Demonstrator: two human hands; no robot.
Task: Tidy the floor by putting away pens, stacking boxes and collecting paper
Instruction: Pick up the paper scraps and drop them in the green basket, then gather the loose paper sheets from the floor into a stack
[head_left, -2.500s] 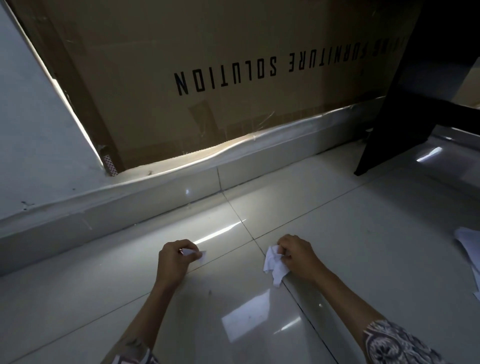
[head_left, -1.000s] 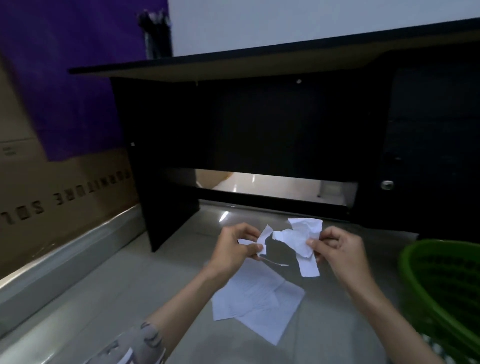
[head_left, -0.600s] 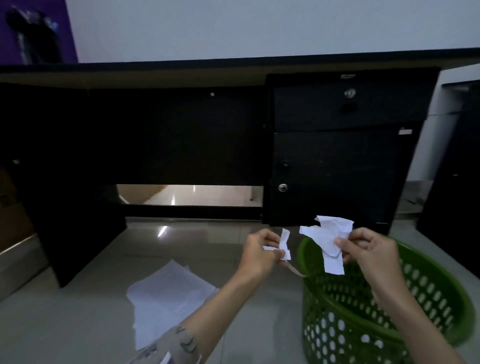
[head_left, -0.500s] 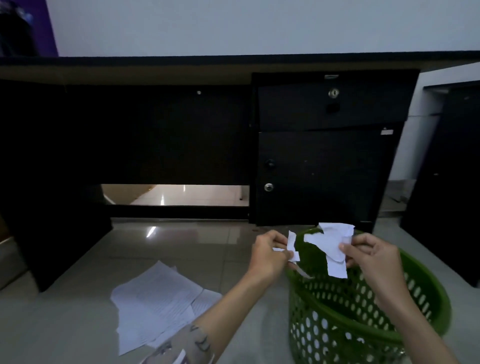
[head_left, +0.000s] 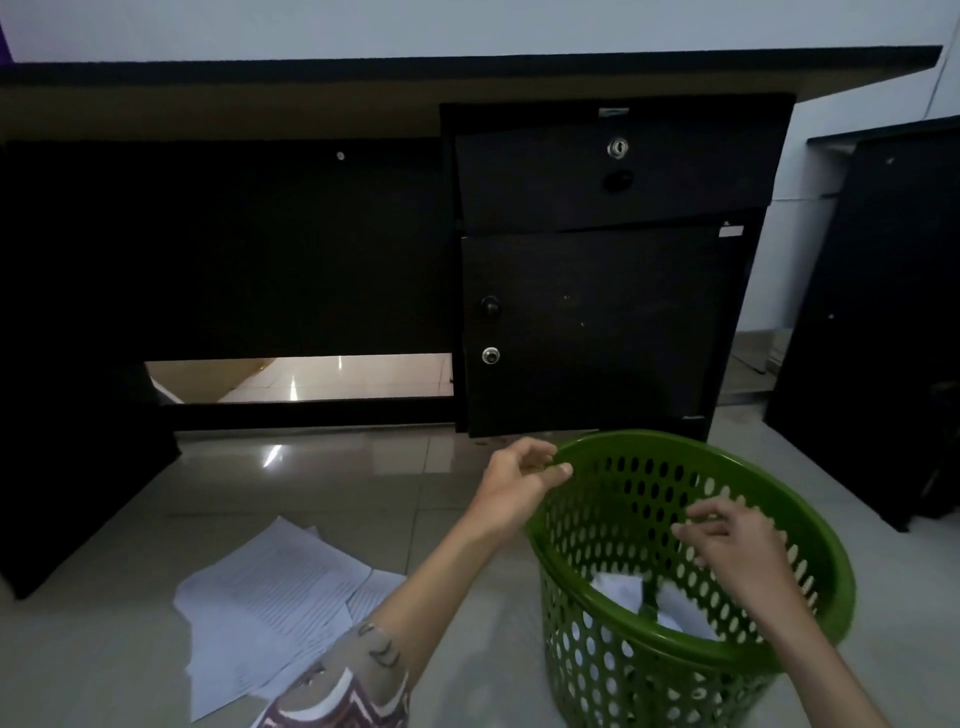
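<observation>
A green perforated basket (head_left: 613, 670) stands on the tiled floor at the lower right. White paper scraps (head_left: 618, 590) lie at its bottom. My left hand (head_left: 517, 480) hovers at the basket's left rim with loosely curled fingers and holds nothing. My right hand (head_left: 735, 540) hangs over the basket's opening, fingers spread and relaxed, also holding nothing. A loose pile of white printed sheets (head_left: 270, 592) lies on the floor to the left of the basket.
A black desk (head_left: 311, 249) stands right ahead, with a drawer (head_left: 613, 166) and a cupboard door (head_left: 592, 332) just behind the basket. Another dark cabinet (head_left: 878, 322) stands at the right. Grey floor tiles (head_left: 104, 649) stretch to the left.
Both hands held paper scraps above the basket half a second ago; now the scraps lie inside it and both hands hold nothing. Earlier I turned from the cardboard box toward the desk.
</observation>
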